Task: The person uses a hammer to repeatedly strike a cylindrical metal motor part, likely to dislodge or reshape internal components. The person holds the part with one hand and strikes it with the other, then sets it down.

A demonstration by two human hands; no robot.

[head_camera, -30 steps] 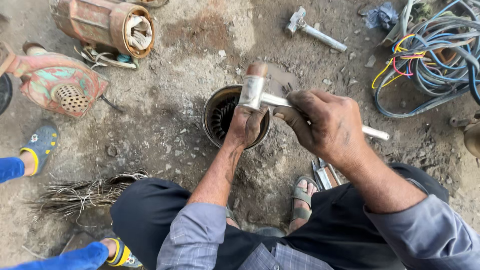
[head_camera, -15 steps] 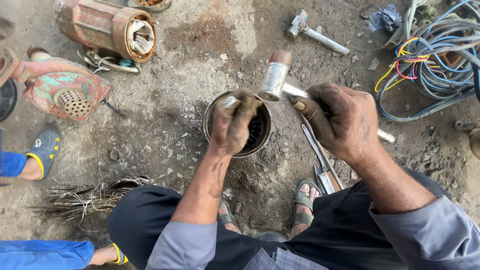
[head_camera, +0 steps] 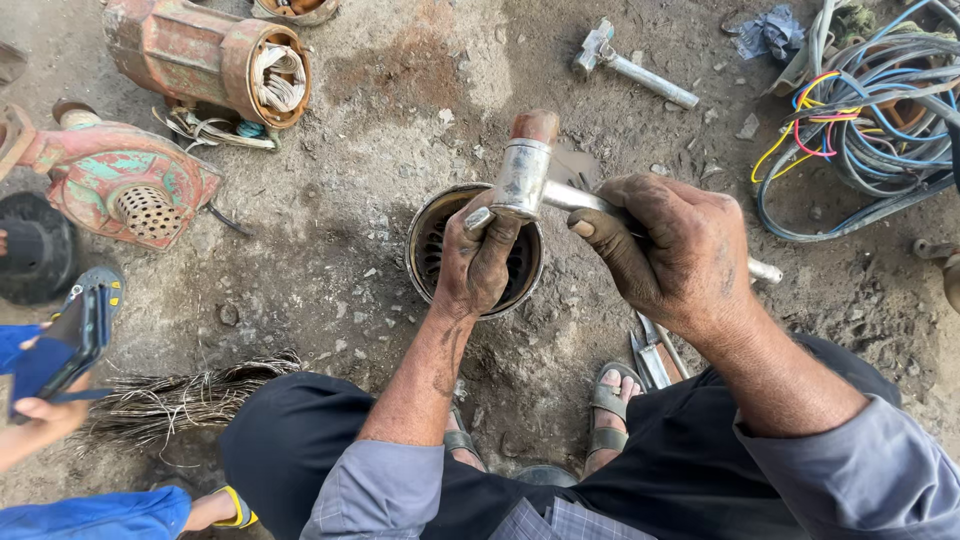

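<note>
My right hand (head_camera: 675,255) grips the metal handle of a hammer (head_camera: 525,170), whose cylindrical steel head with a rusty end hovers over a round motor stator housing (head_camera: 428,235) standing upright on the dirt. My left hand (head_camera: 480,260) rests inside the housing's mouth and pinches a small metal rod, a punch or chisel (head_camera: 480,217), right under the hammer head. The slotted inner core of the housing shows around my fingers. I squat with both sandalled feet behind the housing.
A rusty motor body with copper windings (head_camera: 215,60), an orange pump casing (head_camera: 120,180), a second hammer (head_camera: 630,65), a tangle of coloured cables (head_camera: 860,110), a pile of stripped wire (head_camera: 180,395), and metal tools (head_camera: 655,360) by my foot. Another person's hand holds a phone (head_camera: 60,350) at left.
The hammer head has shifted back over the rod held in my left hand, after sitting further right half a second ago. The view has tilted slightly; a phone-holding hand has appeared at left.
</note>
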